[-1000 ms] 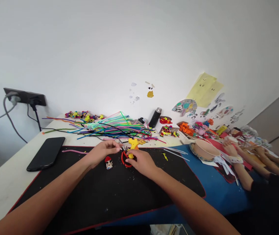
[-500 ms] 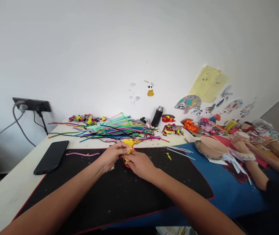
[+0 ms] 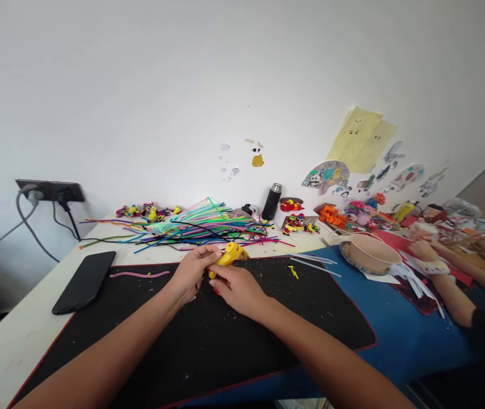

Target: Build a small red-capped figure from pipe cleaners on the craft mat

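Observation:
A yellow hot glue gun (image 3: 231,253) is between my two hands above the black mat, its darker nozzle end pointing right. My left hand (image 3: 190,272) is closed at the gun's rear end, thumb and fingertips pressed against it. Closed around its lower part is my right hand (image 3: 239,288), which covers most of the handle. Something red (image 3: 217,291) shows in part below the right fingers; its kind is hidden. A pink pipe cleaner (image 3: 140,275) lies on the mat left of my hands. To the right is a small yellow-green piece (image 3: 294,272).
Behind the black mat (image 3: 174,346) lies a heap of pipe cleaners (image 3: 200,224). A phone (image 3: 84,282) is at left, a black flask (image 3: 272,202) at the wall. Translucent glue sticks (image 3: 317,262) and a beige bowl (image 3: 374,250) are at right, near another person's hands (image 3: 427,253).
The glue gun has turned, its rear now lower and its nozzle end slightly farther right. Both hands remain on it. The view has shifted slightly.

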Demonstrator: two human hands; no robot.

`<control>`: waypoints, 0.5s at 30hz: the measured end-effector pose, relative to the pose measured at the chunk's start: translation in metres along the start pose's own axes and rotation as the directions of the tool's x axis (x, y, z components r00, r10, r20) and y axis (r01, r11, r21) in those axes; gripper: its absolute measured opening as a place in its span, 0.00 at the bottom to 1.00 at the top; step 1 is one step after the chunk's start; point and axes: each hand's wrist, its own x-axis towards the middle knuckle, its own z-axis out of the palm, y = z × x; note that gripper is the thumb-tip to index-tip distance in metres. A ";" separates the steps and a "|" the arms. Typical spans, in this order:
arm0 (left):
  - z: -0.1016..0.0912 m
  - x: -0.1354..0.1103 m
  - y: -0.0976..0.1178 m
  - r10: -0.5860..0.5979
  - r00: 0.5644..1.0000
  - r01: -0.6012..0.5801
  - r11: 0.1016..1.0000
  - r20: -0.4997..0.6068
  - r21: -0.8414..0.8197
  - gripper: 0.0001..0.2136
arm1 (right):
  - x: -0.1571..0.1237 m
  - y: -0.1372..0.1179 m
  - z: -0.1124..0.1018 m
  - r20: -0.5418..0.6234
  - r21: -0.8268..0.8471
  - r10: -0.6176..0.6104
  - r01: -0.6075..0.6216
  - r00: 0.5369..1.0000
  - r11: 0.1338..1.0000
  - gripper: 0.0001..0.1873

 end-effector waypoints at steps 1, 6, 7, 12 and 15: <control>0.001 -0.001 -0.001 -0.011 1.000 0.011 1.000 -0.004 -0.026 0.20 | 0.000 -0.001 -0.001 0.003 -0.014 0.009 -0.009 1.000 1.000 0.19; 0.004 -0.004 -0.005 -0.057 0.997 0.047 0.982 -0.053 -0.181 0.19 | 0.002 -0.003 -0.004 0.014 -0.044 0.032 -0.031 0.999 0.999 0.20; 0.005 -0.004 -0.006 -0.073 0.995 0.056 0.974 -0.069 -0.221 0.19 | 0.003 -0.003 -0.005 0.016 -0.051 0.030 -0.029 0.999 0.998 0.20; 0.005 -0.010 -0.005 -0.153 0.981 0.109 0.944 -0.121 -0.312 0.18 | 0.009 -0.009 -0.013 0.036 -0.149 -0.022 0.027 0.999 0.988 0.15; 0.001 -0.015 -0.001 -0.183 0.980 0.153 0.947 -0.080 -0.283 0.18 | 0.011 -0.015 -0.017 0.074 -0.254 -0.042 0.059 0.996 0.965 0.11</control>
